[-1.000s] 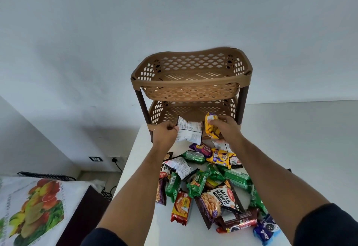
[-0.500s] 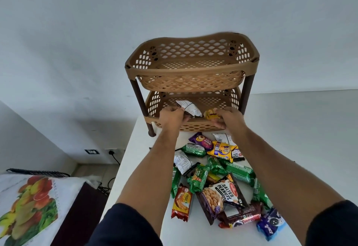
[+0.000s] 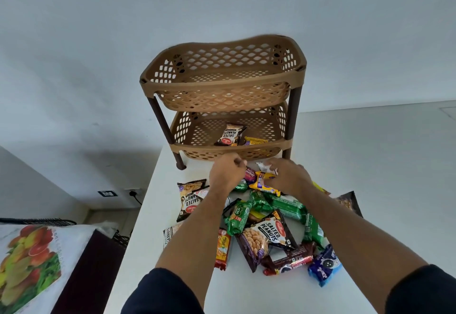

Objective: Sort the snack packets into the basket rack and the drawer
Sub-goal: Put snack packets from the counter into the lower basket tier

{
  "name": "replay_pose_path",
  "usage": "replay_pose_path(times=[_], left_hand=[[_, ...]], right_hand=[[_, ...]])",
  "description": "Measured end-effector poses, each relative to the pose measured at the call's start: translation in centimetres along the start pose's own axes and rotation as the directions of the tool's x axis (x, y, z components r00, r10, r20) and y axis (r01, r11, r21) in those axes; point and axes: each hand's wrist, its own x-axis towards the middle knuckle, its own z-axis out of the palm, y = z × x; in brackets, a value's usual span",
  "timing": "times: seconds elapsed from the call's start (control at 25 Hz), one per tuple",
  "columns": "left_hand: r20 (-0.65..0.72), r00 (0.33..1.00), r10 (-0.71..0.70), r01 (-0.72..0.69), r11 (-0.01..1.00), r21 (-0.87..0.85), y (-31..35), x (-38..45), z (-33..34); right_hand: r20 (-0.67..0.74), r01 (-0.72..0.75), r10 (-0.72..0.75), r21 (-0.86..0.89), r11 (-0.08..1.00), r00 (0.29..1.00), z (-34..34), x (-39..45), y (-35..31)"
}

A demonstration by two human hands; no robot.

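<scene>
The brown two-tier basket rack (image 3: 222,84) stands at the far end of the white table (image 3: 246,294). Its top basket holds nothing. In the lower basket (image 3: 197,146) lie a salted peanuts packet (image 3: 229,136) and a yellow packet (image 3: 255,140). Several snack packets lie heaped in front of the rack, among them a peanuts packet (image 3: 269,234), green packets (image 3: 286,206) and a blue one (image 3: 323,266). My left hand (image 3: 227,173) hovers over the far end of the heap, fingers curled, nothing visible in it. My right hand (image 3: 286,178) rests on a yellow packet (image 3: 264,182) and touches a small white packet (image 3: 262,166).
The table's left edge runs close beside the heap, and the floor drops away beyond it. A fruit-print cloth (image 3: 27,259) covers furniture at the lower left. A wall socket with a cable (image 3: 133,192) sits low on the wall. No drawer is in view.
Both hands let go of the white peanuts packet and the yellow packet in the lower basket, then drew back to the heap. My view has moved closer to the rack.
</scene>
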Motion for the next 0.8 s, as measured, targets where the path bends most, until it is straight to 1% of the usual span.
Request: replay_pose_path(times=[0.12,0.2,0.32,0.44,0.56,0.72,0.8], left_hand=[[0.113,0.993,0.019,-0.046,0.97,0.239,-2.0,-1.2,0.9],[0.185,0.983,0.006,-0.064,0.95,0.306,-2.9,-1.7,1.1],[0.232,0.972,0.03,-0.108,0.937,0.333,-3.6,-1.8,1.4],[0.248,0.967,0.062,-0.167,0.888,0.428,-3.5,-1.9,1.7],[0.262,0.962,0.083,-0.215,0.82,0.531,-3.1,-2.2,1.9],[0.299,0.944,0.138,-0.304,0.714,0.631,-3.5,-1.7,2.0],[0.321,0.934,0.156,-0.331,0.717,0.614,-4.0,-1.6,1.9]], right_hand=[[0.024,0.027,-0.023,-0.16,0.987,0.999,1.4,-0.6,0.0],[0.008,0.046,-0.045,-0.242,0.969,0.999,2.2,-0.9,-0.1],[0.01,0.03,-0.029,-0.218,0.976,1.0,2.4,-1.2,0.0],[0.032,0.038,-0.031,-0.243,0.969,0.999,2.5,-1.6,0.2],[0.0,0.045,-0.046,-0.204,0.978,0.999,2.5,-1.9,0.3],[-0.03,0.053,-0.056,-0.106,0.993,0.998,2.4,-2.1,0.5],[-0.039,0.033,-0.033,0.01,0.999,0.999,2.2,-2.2,0.6]])
